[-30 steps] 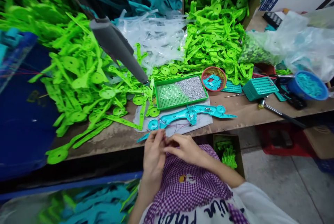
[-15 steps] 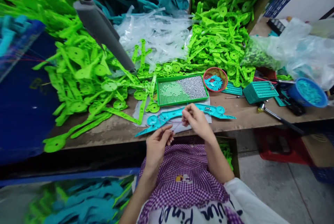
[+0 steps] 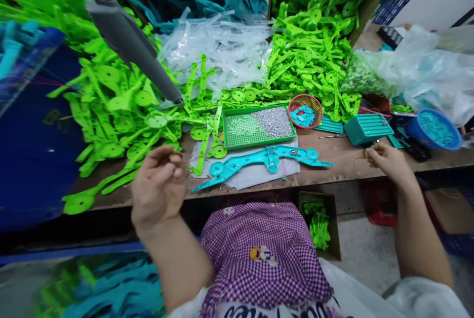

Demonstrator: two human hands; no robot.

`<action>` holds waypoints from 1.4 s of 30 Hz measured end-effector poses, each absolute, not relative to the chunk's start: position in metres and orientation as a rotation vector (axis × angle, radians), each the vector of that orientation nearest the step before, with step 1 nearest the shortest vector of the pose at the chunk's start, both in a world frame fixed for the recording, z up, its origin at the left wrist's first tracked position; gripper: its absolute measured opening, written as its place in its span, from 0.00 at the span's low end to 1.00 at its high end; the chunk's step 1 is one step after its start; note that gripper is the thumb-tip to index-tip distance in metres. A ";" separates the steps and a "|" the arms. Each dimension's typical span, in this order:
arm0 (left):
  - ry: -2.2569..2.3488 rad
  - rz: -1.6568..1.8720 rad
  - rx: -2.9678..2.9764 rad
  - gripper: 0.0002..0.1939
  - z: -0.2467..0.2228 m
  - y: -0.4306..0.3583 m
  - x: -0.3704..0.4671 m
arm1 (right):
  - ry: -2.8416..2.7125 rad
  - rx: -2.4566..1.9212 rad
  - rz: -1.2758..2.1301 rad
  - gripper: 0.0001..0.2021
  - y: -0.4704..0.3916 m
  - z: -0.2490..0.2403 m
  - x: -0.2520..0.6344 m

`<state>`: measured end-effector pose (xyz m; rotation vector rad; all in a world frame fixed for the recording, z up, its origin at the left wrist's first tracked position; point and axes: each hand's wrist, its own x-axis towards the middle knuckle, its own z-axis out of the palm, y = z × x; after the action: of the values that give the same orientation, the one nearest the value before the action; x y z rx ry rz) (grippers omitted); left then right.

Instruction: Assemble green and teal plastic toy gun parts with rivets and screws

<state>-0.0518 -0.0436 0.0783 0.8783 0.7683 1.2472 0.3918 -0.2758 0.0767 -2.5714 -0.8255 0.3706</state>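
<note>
Turquoise part (image 3: 271, 159) is laid left-to-right on white cloth (image 3: 242, 179), between the right grip (image 3: 387, 161) (apart or together, can't be told) and the nearer left grip (image 3: 160, 179), where thin red thread (image 3: 191, 161) is pinched.

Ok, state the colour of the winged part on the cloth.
The winged part is turquoise in the head view.
</note>
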 end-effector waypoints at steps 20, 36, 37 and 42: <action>0.680 1.443 1.782 0.27 0.041 -0.132 0.024 | -1.072 -1.038 1.462 0.28 -0.188 0.060 0.143; 0.790 0.845 0.997 0.19 0.039 -0.143 0.027 | -1.134 -1.136 1.603 0.19 -0.216 0.044 0.171; 0.798 0.835 0.912 0.20 0.036 -0.144 0.030 | -1.135 -1.224 1.531 0.19 -0.220 0.044 0.171; 0.801 0.902 0.703 0.23 0.030 -0.135 0.039 | -1.363 -1.672 0.970 0.14 -0.218 0.070 0.171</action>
<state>0.0385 -0.1351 0.0295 0.7035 0.8006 0.9022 0.1709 -0.2178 0.0696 -1.6721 -1.3625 0.9695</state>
